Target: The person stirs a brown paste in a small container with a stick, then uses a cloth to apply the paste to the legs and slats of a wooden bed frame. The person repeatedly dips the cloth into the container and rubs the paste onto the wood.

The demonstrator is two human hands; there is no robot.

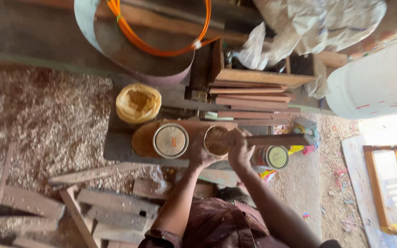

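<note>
Hands grip: left hand (201, 154) round open tin (217, 140), right hand (240, 149) on plank (279, 139).

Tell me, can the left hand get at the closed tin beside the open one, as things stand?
Probably yes: the closed tin stands just beside the left hand, nothing between, but that hand holds the open tin.

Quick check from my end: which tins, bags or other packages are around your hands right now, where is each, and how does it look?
Open tin: held by both hands, round, brownish inside.
Closed tin: left of it on the board, round, pale lid with an orange mark.
Second closed tin: right of the hands, round, yellowish lid.
Yellow bag: behind the closed tin, open-topped, crumpled.
White drum: far right, red marks.
</note>
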